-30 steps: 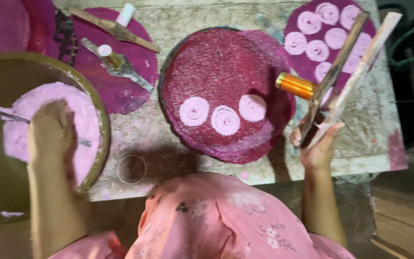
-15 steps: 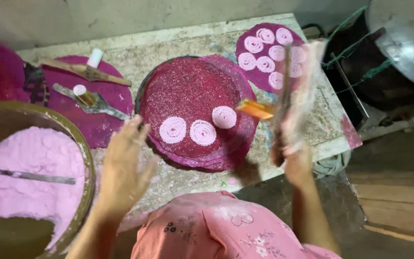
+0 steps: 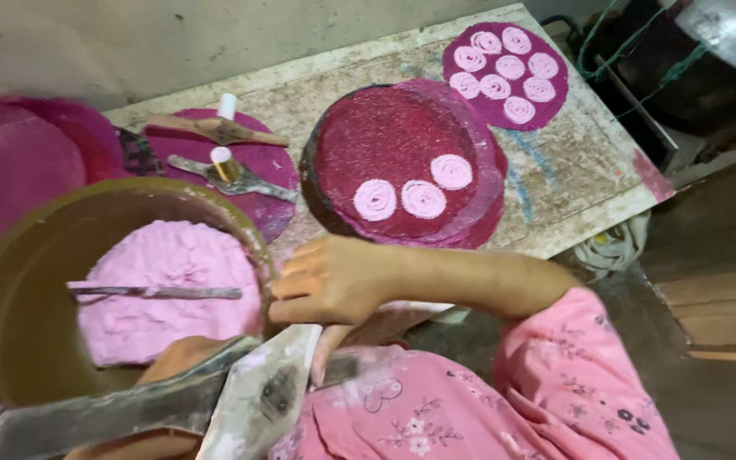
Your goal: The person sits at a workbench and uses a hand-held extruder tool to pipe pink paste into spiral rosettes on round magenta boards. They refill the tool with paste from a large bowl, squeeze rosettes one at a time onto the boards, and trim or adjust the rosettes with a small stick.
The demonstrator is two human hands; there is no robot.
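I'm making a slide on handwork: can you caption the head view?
Right hand rests at the rim of a bowl of pink dough, beside a round mat holding three pink spirals.

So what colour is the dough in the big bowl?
Pale pink dough, clearest in the head view.

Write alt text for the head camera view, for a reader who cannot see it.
A person in a pink floral top reaches their right hand to the rim of a large brown bowl of pink dough, while the left hand grips a dough-smeared wooden press. Beyond, a round dark-red woven mat holds three pink dough spirals.
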